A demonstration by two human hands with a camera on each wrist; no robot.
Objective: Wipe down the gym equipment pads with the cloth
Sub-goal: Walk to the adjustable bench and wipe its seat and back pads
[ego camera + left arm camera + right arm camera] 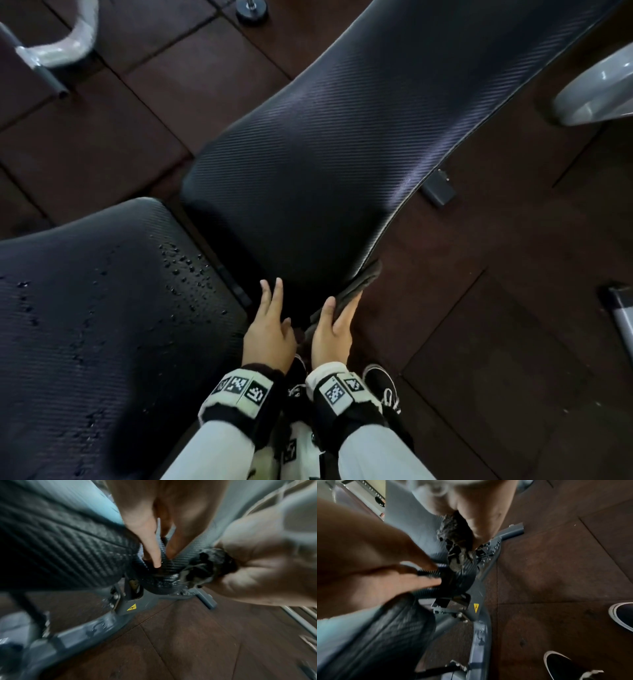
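Observation:
Two black textured pads fill the head view: a seat pad [102,308] at left, beaded with water drops, and a long back pad [342,154] running to the upper right. My left hand [270,315] rests with straight fingers on the back pad's near end [164,574]. My right hand [334,329] grips a dark cloth [356,284] and holds it against the pad's near right edge. The left wrist view shows the cloth [205,566] bunched in my right hand [265,563]. In the right wrist view the cloth [455,540] hangs between thumb and fingers.
The bench's grey steel frame [96,626] carries a yellow warning sticker [131,607] under the pads. Dark brown rubber floor tiles [513,342] lie all around. My shoes [565,668] stand close to the frame. A grey tube [58,51] is at far left, another machine part [596,92] at far right.

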